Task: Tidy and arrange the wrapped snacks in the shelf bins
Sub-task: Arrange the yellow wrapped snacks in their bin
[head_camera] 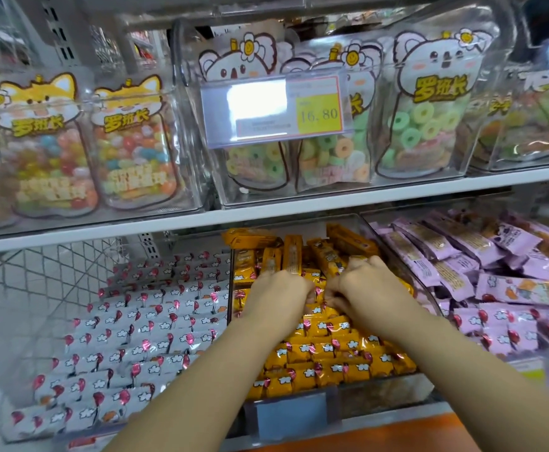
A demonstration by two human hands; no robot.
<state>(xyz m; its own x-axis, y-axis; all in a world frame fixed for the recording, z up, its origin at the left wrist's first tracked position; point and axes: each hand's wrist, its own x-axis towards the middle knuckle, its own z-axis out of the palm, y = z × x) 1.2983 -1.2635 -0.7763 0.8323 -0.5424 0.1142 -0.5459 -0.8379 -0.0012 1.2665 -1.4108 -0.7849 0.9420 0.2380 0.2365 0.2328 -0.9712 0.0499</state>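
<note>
1. The shelf (266,213) is white and goes all the way across, with one row of things on top of it and one row under it.
2. On top stand clear top bins (186,102). They are full of candy bags (429,119) that stand up. The bags on the left have fox faces and round candies. The bags in the middle and on the right have bear faces and ring candies.
3. Down on the left lie the white snacks (129,337). They are set in neat rows, one row behind the next. Just behind them on the left is a wire grid (54,269).
4. Down on the right lie the purple snacks (495,288). They are in a messy heap and point many ways.
5. Between the white and the purple ones is the middle bin (381,399), which is clear. The yellow snacks (332,353) are in it. The front ones lie in rows. The ones at the back stand on end or lean.
6. A price tag (276,109) hangs on the front of a top bin. Its yellow part says 16.80.
7. A small blue label (291,415) sits on the front of the middle bin.
8. The right hand (361,285) is in the middle bin, its fingers bent round yellow snacks.
9. The left hand (279,295) is just beside it, on the yellow snacks too. Its fingers bend down out of sight, so I cannot tell if it holds one.
</note>
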